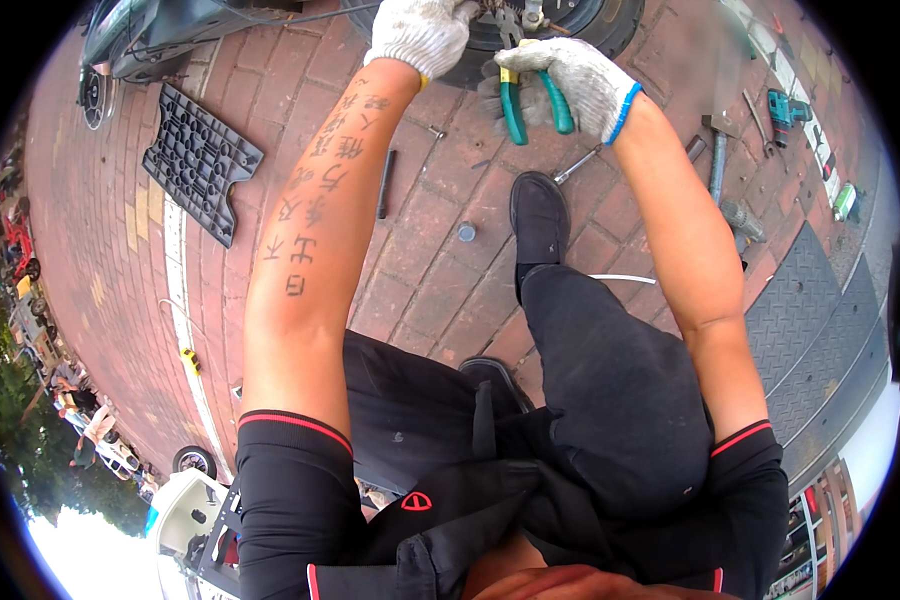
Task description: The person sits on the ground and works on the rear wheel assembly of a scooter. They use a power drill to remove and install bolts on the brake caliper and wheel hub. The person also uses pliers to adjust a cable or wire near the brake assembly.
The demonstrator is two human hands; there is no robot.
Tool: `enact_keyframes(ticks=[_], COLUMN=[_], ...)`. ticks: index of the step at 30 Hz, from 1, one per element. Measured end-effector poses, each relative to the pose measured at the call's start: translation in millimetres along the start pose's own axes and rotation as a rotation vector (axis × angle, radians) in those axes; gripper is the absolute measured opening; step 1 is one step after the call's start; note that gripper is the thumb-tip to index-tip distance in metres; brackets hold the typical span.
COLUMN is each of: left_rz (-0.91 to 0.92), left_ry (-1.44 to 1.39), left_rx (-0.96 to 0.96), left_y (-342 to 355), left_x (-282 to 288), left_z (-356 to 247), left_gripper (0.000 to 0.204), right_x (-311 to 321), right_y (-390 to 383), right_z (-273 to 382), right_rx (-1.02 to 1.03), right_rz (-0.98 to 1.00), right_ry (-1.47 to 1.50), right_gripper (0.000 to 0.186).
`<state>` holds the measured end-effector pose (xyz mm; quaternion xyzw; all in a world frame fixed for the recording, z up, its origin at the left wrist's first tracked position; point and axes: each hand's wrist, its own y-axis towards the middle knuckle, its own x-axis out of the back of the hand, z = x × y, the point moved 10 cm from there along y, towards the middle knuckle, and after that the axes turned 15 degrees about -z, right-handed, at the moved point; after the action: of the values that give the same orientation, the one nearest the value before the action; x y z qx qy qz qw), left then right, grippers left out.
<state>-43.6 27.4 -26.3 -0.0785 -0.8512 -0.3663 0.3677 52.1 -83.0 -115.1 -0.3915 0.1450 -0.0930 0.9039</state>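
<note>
My right hand (582, 82), in a white knit glove with a blue cuff, grips a pair of pliers (511, 112) with green and yellow handles. The handles stand spread apart and point toward me, while the jaws reach up to the middle of a black-tyred wheel (620, 38) at the top edge. Left of the pliers, my left hand (420, 38), also gloved and dirty at the fingers, is curled against the wheel's near side. Its fingertips are partly cut off by the picture's edge, and what they hold is hidden.
A black ribbed plastic panel (200, 160) lies on the brick paving at left. Around my shoe (540, 215) are a ratchet wrench (576, 165), a small round cap (466, 232) and a black rod (386, 184). At right lie a hammer (718, 160), a teal power drill (785, 115) and metal ramp plates (800, 300).
</note>
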Motion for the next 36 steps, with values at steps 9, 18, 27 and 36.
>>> enact_keyframes(ticks=[9, 18, 27, 36], left_rz=[-0.015, -0.008, -0.022, -0.049], left_ry=[-0.019, -0.053, -0.031, -0.197], left_rx=[0.021, 0.066, 0.085, -0.085], left_y=[-2.6, -6.1, -1.2, 11.6], left_x=[0.1, -5.7, 2.8, 16.3], left_z=[1.7, 6.8, -4.2, -37.0], left_gripper=[0.016, 0.016, 0.018, 0.024], right_x=[-8.8, -22.8, 2.1, 11.6], right_y=[6.2, -11.1, 13.6, 0.8], right_z=[-3.8, 9.9, -13.4, -17.4], right_rx=[-0.235, -0.311, -0.056, -0.075], right_rz=[0.244, 0.356, 0.133, 0.065], right_ry=[0.197, 0.238, 0.221, 0.158], right_gripper=[0.05, 0.044, 0.028, 0.029])
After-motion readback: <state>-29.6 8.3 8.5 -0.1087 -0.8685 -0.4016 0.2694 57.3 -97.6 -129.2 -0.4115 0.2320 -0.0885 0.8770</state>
